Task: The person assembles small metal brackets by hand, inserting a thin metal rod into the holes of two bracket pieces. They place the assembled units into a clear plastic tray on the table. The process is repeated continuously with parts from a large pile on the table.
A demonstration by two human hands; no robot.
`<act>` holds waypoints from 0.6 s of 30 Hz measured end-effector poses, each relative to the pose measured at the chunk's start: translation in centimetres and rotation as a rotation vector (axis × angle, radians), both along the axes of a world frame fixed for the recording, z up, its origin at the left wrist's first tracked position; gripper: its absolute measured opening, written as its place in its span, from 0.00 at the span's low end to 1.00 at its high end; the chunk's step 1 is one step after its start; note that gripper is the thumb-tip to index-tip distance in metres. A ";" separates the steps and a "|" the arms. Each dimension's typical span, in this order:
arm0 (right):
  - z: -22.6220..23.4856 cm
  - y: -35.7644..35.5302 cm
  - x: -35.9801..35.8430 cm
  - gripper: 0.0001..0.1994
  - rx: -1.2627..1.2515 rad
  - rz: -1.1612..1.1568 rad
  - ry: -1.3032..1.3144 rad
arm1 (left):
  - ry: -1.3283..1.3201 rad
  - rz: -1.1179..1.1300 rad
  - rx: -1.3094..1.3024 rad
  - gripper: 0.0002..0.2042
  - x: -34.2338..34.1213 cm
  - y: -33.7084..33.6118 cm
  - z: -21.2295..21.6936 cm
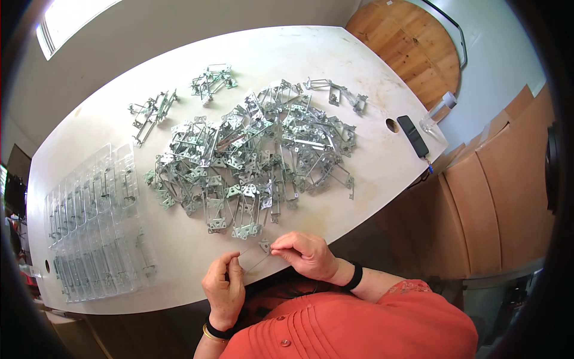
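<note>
Near the table's front edge, my two hands hold a small metal bracket with thin rods (pixel 264 245) between them. My right hand (pixel 306 256) pinches the plate end between thumb and fingertips. On the other side, my left hand (pixel 225 289) is closed at the thin rod end, thumb against forefinger. A large heap of similar silvery metal brackets (pixel 245 158) lies just beyond my hands. To the left, clear plastic trays (pixel 133 194) hold rows of the same kind of piece in narrow slots.
Smaller groups of brackets lie apart from the heap, one far left (pixel 152 113) and one at the back (pixel 212 81). A black phone (pixel 412 136) and a clear bottle (pixel 439 112) are at the right end of the white table (pixel 382 161). Cardboard boxes (pixel 478 197) stand beyond.
</note>
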State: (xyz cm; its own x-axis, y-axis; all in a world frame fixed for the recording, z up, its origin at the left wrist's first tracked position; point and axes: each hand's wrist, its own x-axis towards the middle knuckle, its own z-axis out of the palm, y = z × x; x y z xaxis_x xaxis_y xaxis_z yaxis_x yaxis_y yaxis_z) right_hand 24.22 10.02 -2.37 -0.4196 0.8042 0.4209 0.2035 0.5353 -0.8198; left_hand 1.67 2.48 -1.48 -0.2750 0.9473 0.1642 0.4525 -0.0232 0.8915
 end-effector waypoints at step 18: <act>-0.1 -0.2 -0.3 0.10 -0.030 -0.016 0.047 | 0.018 0.012 0.041 0.05 0.0 0.0 -0.1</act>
